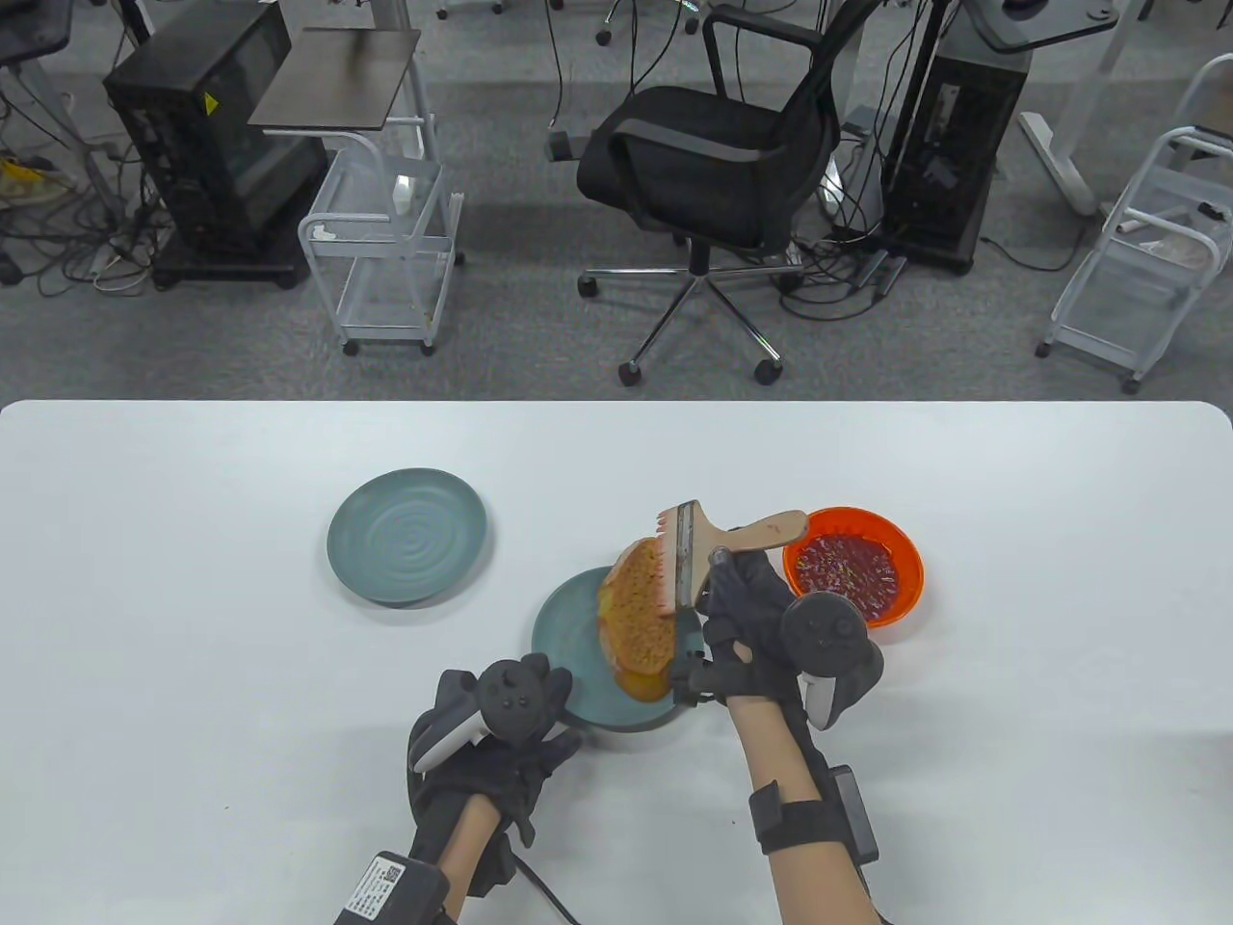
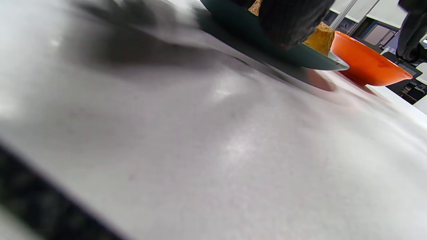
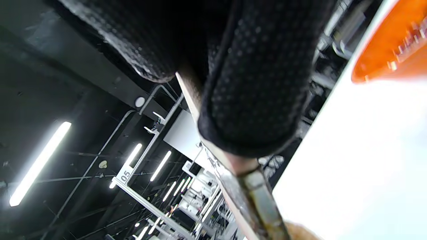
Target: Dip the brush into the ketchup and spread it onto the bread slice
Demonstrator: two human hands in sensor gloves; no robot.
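A toasted bread slice (image 1: 636, 617) lies on a dark teal plate (image 1: 568, 636), its far end raised. My right hand (image 1: 721, 570) grips a flat wooden brush (image 1: 761, 530) by the handle. The reddish bristles (image 1: 665, 570) lie on the bread's far right part. The right wrist view shows my gloved fingers (image 3: 250, 100) around the handle and the metal ferrule (image 3: 258, 200). An orange bowl of ketchup (image 1: 852, 575) stands just right of the plate. My left hand (image 1: 561, 696) holds the plate's near left rim; a finger (image 2: 287, 23) lies on the plate (image 2: 310, 58) beside the bread (image 2: 320, 38).
A second, empty teal plate (image 1: 406, 535) sits to the left on the white table (image 1: 193, 626). The orange bowl also shows in the left wrist view (image 2: 367, 66) and the right wrist view (image 3: 393, 50). An office chair (image 1: 708, 164) and carts stand beyond the table's far edge.
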